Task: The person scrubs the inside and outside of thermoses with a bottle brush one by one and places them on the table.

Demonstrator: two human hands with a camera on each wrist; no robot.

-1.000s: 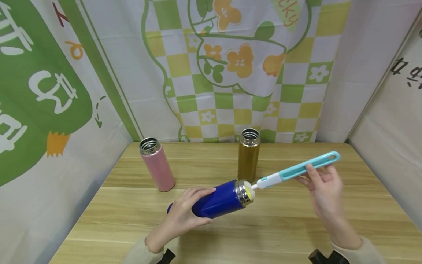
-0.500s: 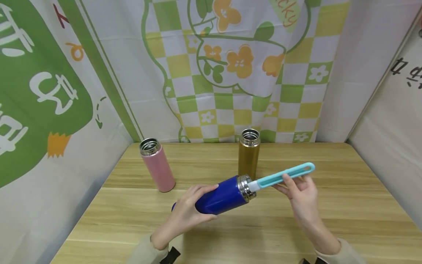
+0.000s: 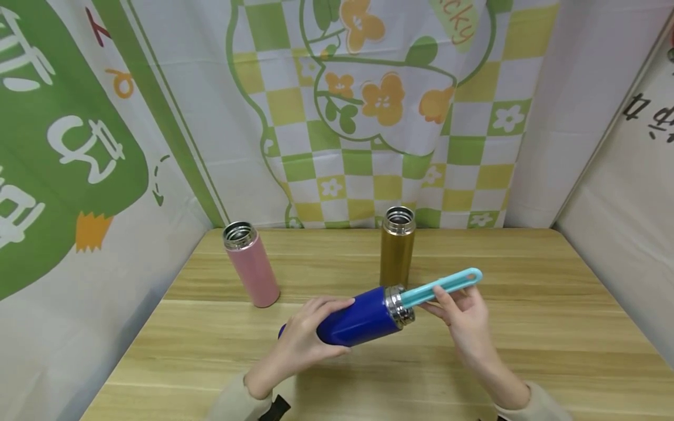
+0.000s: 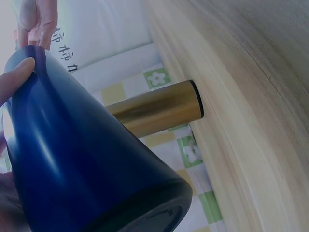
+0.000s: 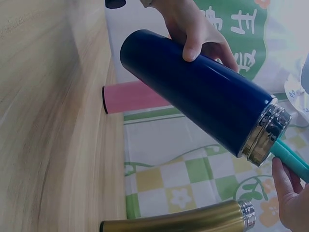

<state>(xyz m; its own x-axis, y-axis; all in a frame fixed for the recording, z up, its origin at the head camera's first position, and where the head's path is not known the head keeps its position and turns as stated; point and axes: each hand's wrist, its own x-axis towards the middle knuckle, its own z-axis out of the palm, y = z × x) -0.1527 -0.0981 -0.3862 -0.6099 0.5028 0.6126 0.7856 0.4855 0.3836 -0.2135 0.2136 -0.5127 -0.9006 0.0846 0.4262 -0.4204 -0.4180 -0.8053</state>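
Observation:
A blue thermos bottle lies tilted in the air above the table, its steel mouth toward the right. My left hand grips it round the body, thumb below and fingers over the top. In my right hand the turquoise handle of a bottle brush is pinched between thumb and fingers. The brush reaches into the bottle's mouth; its head and white neck are hidden inside. The right wrist view shows the turquoise handle entering the steel neck.
A pink thermos bottle without a lid stands at the back left of the wooden table. Just behind the blue bottle's mouth stands a gold thermos bottle, also lidless. Printed cloth hangs along the table's back edge.
My right hand has moved left and down, pushing the brush from the bottle's mouth deep inside, so only the turquoise handle shows. My left hand and the blue bottle have shifted slightly right.

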